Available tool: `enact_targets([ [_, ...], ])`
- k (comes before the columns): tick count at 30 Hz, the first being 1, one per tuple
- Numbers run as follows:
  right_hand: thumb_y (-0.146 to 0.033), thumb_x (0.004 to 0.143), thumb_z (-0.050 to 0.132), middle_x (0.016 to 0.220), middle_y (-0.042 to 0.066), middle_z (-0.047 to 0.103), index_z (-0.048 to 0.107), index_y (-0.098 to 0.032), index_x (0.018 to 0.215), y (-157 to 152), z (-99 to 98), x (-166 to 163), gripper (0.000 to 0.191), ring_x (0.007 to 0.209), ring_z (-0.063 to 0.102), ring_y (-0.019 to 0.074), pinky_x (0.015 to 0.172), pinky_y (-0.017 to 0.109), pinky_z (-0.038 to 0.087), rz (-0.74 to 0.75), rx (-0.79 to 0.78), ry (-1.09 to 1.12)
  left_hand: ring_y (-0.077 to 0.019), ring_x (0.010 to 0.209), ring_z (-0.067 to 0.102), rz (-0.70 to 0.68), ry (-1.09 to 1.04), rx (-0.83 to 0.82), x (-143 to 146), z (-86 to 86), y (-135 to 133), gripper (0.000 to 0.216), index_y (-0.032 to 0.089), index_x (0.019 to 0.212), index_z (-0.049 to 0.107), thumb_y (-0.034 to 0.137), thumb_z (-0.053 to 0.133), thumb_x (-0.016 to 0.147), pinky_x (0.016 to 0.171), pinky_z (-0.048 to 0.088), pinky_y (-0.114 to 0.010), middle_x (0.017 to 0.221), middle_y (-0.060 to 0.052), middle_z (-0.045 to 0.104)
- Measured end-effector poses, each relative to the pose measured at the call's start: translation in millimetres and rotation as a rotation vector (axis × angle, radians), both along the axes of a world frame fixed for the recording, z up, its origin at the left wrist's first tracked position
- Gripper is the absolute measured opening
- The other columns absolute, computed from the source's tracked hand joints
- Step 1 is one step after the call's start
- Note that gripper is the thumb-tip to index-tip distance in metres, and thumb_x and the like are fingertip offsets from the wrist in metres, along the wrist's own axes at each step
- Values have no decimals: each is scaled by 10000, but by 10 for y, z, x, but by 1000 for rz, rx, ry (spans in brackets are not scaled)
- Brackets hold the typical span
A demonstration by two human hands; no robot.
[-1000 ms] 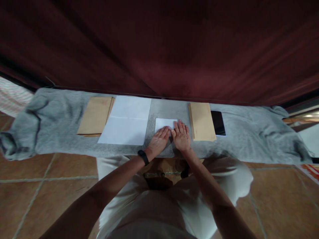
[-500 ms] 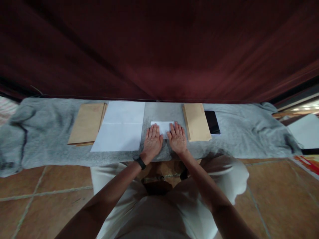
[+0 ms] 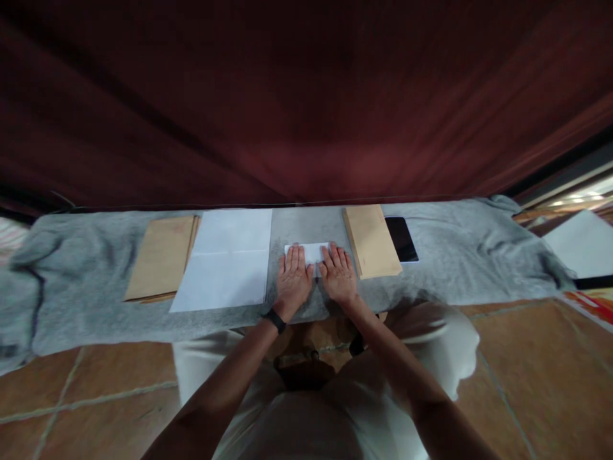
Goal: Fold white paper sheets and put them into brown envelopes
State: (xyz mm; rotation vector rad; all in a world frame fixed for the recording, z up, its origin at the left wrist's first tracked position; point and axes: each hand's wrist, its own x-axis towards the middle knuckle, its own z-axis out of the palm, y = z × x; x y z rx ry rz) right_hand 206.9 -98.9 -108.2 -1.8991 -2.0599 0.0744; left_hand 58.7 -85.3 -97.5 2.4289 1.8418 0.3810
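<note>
A small white rectangle of paper (image 3: 314, 252), which looks folded, lies on the grey cloth in front of me. My left hand (image 3: 293, 279) rests flat over its left end, fingers stretched forward and a dark band on the wrist. Over the right end lies my right hand (image 3: 339, 275), palm down with its fingers slightly spread. The paper's middle shows between the two hands; its ends are partly hidden under the fingers. Left of my left hand are large white sheets (image 3: 225, 255) with a crease across them. Brown envelopes (image 3: 373, 243) lie stacked just right of my right hand.
Another stack of brown envelopes (image 3: 160, 259) sits at the left beside the white sheets. A dark phone or tablet (image 3: 402, 239) lies partly under the right envelopes. Grey cloth (image 3: 460, 249) covers the narrow bench, and a dark red curtain (image 3: 306, 128) hangs behind it.
The camera view has shifted and tilted slightly, so the bench appears a little lower. Both hands stay flat on the small paper, with almost no movement against it.
</note>
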Motion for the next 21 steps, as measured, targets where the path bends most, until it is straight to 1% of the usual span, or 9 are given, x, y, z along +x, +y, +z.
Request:
enact_targets([
  [3,-369,1074,356,1627,134,373,401,-137,1559,2,-7,13,539,1486,350,303,1217,493,257,-18,3,18,-297,1548,249,34,-7,18,-73,4,-28,624,5,1557,316,342,328,1032,1245,258,-517,1627,-216,334],
  [6,-380,1075,335,1619,142,383,371,-98,1567,0,-21,31,568,1485,354,306,1218,489,261,-43,10,31,-307,1534,287,59,-10,36,-152,-10,-81,626,7,1554,325,349,339,1030,1242,265,-520,1621,-224,340],
  [9,-386,1076,309,1621,152,374,353,-68,1571,-2,-30,42,589,1485,354,315,1219,487,262,-56,11,38,-306,1535,286,53,-16,43,-232,-26,-149,627,22,1559,325,364,334,1033,1244,261,-519,1625,-216,338],
  [11,-385,1075,301,1625,153,364,348,-70,1574,-3,-30,42,592,1487,353,316,1220,495,263,-60,5,45,-306,1539,276,45,-23,42,-262,-27,-182,629,25,1562,321,364,331,1033,1245,261,-522,1625,-215,337],
  [16,-382,1067,315,1634,146,349,323,-95,1589,-6,-25,38,595,1495,345,312,1215,509,272,-62,-5,68,-322,1526,304,59,-43,50,-247,-16,-189,632,21,1560,320,352,342,1022,1238,271,-549,1616,-230,347],
  [21,-398,1065,328,1632,147,354,322,-85,1587,-10,-30,31,608,1491,348,318,1220,495,257,-65,5,57,-322,1526,304,48,-35,64,-242,-11,-180,628,5,1548,328,353,339,1026,1241,267,-540,1615,-242,343],
])
